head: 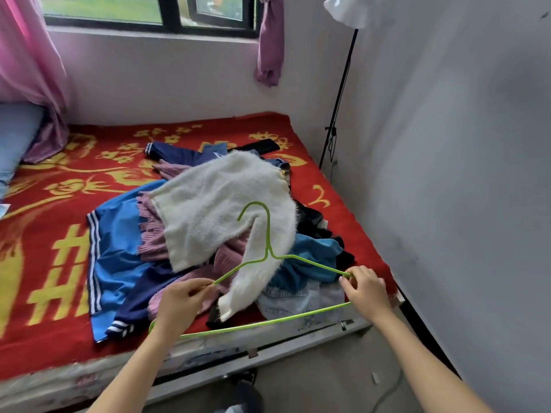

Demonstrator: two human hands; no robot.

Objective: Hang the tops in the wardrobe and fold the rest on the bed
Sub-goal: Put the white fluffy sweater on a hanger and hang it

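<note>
A green wire hanger [268, 234] is held flat above the clothes pile, hook pointing away from me. My left hand [182, 302] pinches its left shoulder and my right hand [368, 289] grips its right end. Under it lies a fluffy white sweater [214, 210] on top of the pile, one sleeve trailing toward the bed's near edge. Beneath the sweater are a pink knit [152, 234], a blue jacket with white stripes [119, 257], a teal garment [313, 254], pale jeans [286, 302] and dark pieces. No wardrobe is in view.
The pile lies on a bed with a red and yellow blanket [59, 234], its pale frame edge [268, 350] near me. A grey wall stands close on the right, with a black lamp stand [337, 114] in the corner. Pink curtains [26, 70] and a window are behind.
</note>
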